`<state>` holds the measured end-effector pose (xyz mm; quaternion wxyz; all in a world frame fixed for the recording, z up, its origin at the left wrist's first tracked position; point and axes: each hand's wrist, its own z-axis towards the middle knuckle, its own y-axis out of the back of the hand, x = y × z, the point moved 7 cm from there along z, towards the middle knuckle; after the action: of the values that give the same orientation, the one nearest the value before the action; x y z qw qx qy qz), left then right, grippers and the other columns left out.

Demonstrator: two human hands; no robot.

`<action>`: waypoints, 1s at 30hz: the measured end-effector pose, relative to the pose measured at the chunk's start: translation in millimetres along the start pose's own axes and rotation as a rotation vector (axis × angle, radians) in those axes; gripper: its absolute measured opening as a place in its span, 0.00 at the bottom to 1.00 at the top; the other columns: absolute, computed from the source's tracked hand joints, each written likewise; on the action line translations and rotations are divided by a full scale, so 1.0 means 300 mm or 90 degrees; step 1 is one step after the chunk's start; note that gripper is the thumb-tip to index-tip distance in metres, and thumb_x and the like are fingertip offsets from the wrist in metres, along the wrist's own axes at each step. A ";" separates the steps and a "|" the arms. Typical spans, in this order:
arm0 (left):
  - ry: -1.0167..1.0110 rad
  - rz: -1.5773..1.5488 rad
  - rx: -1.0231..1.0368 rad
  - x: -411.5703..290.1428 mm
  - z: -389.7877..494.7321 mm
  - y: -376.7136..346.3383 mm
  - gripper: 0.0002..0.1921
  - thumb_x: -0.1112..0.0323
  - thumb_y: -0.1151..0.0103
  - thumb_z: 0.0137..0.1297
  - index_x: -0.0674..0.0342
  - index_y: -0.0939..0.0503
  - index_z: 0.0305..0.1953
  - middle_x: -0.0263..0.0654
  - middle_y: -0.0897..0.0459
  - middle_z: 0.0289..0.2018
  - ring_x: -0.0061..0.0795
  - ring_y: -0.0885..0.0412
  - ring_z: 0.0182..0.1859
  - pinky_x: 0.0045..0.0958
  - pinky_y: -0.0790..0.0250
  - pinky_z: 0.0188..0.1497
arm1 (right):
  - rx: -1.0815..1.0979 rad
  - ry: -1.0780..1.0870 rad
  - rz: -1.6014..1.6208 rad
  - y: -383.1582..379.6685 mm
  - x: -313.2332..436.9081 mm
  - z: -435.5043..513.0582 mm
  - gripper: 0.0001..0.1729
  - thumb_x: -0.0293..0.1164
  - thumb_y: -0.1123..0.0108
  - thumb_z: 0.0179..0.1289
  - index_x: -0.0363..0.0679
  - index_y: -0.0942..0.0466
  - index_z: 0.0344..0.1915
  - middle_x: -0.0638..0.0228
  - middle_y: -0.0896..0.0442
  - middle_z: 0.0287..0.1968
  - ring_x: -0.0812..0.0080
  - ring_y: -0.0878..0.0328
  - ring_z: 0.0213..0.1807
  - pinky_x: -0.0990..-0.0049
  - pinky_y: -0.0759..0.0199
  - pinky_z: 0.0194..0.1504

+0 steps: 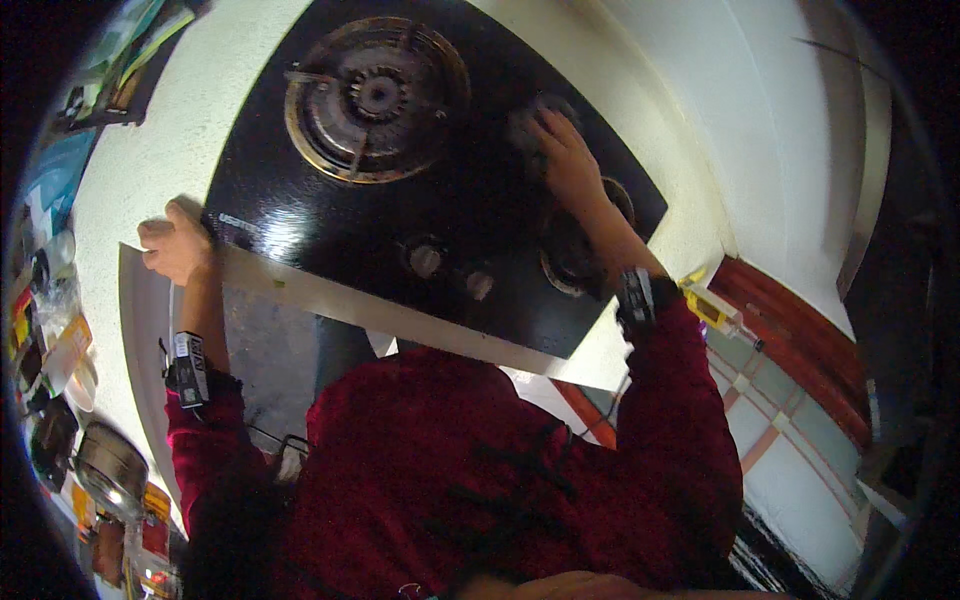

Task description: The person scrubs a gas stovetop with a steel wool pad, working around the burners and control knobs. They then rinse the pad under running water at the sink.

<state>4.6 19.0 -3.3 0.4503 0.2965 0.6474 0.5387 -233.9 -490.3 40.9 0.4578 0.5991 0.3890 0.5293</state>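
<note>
Before me is a black glass gas cooktop [487,202]. My right hand [570,165] presses a blurred grey cleaning pad or cloth [529,131] flat against its surface, between the large burner [379,94] and the right edge. The right forearm partly covers a smaller burner [566,259]. At the cooktop's front left corner, my left hand [178,241] rests by the counter edge with its fingers curled. Its palm is hidden, so a grip on the edge cannot be made out. Two control knobs [426,260] sit near the front of the glass.
Along the left of the pale countertop [142,169] are bags, packets and a metal pot [112,469]. A yellow-labelled bottle or tube [712,309] is by my right elbow, near a red-brown wooden ledge [787,345]. A white wall [720,135] rises beyond the cooktop's right side.
</note>
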 end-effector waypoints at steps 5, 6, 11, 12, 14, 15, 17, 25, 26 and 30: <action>0.032 -0.010 -0.013 -0.019 -0.016 0.026 0.40 0.39 0.52 0.64 0.61 0.40 0.69 0.64 0.35 0.60 0.60 0.33 0.62 0.53 0.37 0.62 | -0.016 0.034 -0.001 -0.020 0.028 0.178 0.29 0.24 0.42 0.59 0.46 0.26 0.62 0.57 0.30 0.68 0.49 0.35 0.69 0.59 0.41 0.70; 0.028 -0.019 -0.008 -0.023 -0.014 0.029 0.40 0.39 0.52 0.64 0.62 0.41 0.69 0.66 0.37 0.61 0.61 0.34 0.63 0.52 0.39 0.64 | -0.061 0.105 0.030 -0.034 0.072 0.307 0.30 0.21 0.48 0.59 0.45 0.28 0.64 0.57 0.31 0.69 0.50 0.37 0.70 0.61 0.42 0.71; 0.006 -0.047 0.002 -0.024 -0.014 0.027 0.41 0.40 0.52 0.65 0.63 0.44 0.70 0.68 0.41 0.64 0.61 0.41 0.68 0.51 0.43 0.68 | -0.072 0.190 0.022 -0.127 0.154 0.707 0.31 0.19 0.47 0.58 0.45 0.28 0.64 0.60 0.32 0.69 0.51 0.36 0.70 0.60 0.39 0.69; -0.013 -0.044 0.002 -0.026 -0.014 0.022 0.41 0.40 0.52 0.65 0.63 0.44 0.70 0.68 0.41 0.64 0.61 0.43 0.69 0.51 0.44 0.69 | -0.061 0.189 0.023 -0.124 0.146 0.680 0.31 0.20 0.45 0.58 0.45 0.28 0.63 0.58 0.32 0.69 0.50 0.36 0.70 0.59 0.39 0.69; 0.005 -0.037 -0.005 -0.010 -0.010 0.014 0.41 0.39 0.51 0.65 0.62 0.42 0.70 0.64 0.41 0.66 0.58 0.43 0.69 0.52 0.43 0.68 | -0.053 0.211 0.023 -0.080 0.124 0.527 0.30 0.22 0.41 0.57 0.45 0.27 0.62 0.55 0.32 0.69 0.48 0.36 0.70 0.58 0.39 0.69; 0.002 -0.031 -0.017 -0.008 -0.006 0.013 0.41 0.38 0.51 0.65 0.62 0.41 0.69 0.63 0.41 0.66 0.57 0.43 0.69 0.52 0.42 0.67 | -0.001 0.154 0.023 -0.067 0.086 0.431 0.30 0.22 0.41 0.57 0.44 0.27 0.63 0.55 0.32 0.69 0.48 0.36 0.70 0.58 0.39 0.69; 0.005 -0.038 -0.012 -0.003 -0.002 0.004 0.41 0.39 0.50 0.65 0.62 0.41 0.70 0.63 0.42 0.67 0.57 0.42 0.69 0.52 0.42 0.67 | 0.058 0.104 -0.004 -0.029 0.035 0.239 0.29 0.23 0.42 0.58 0.44 0.27 0.62 0.55 0.32 0.69 0.48 0.36 0.70 0.58 0.39 0.70; 0.003 -0.080 0.010 -0.003 -0.009 0.012 0.41 0.40 0.52 0.65 0.65 0.43 0.70 0.67 0.43 0.66 0.61 0.45 0.70 0.51 0.47 0.70 | -0.046 0.271 0.047 -0.125 0.126 0.675 0.28 0.26 0.44 0.62 0.45 0.28 0.64 0.59 0.34 0.71 0.52 0.39 0.72 0.61 0.42 0.71; -0.005 -0.069 0.003 -0.005 -0.010 0.013 0.41 0.40 0.51 0.65 0.66 0.42 0.70 0.66 0.43 0.66 0.61 0.45 0.70 0.51 0.47 0.70 | -0.010 0.287 0.035 -0.148 0.132 0.726 0.28 0.27 0.43 0.62 0.46 0.27 0.64 0.60 0.33 0.71 0.53 0.39 0.72 0.62 0.42 0.71; -0.013 -0.057 -0.015 -0.003 -0.002 0.005 0.41 0.41 0.51 0.65 0.66 0.43 0.69 0.65 0.42 0.65 0.60 0.45 0.70 0.50 0.46 0.70 | 0.061 0.310 -0.027 -0.089 0.115 0.683 0.30 0.25 0.41 0.59 0.50 0.27 0.64 0.61 0.34 0.71 0.51 0.37 0.71 0.59 0.40 0.70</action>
<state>4.4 18.3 -1.6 0.4839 0.2675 0.6489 0.5227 -25.8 -478.0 20.6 0.3330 0.4664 0.5250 0.6293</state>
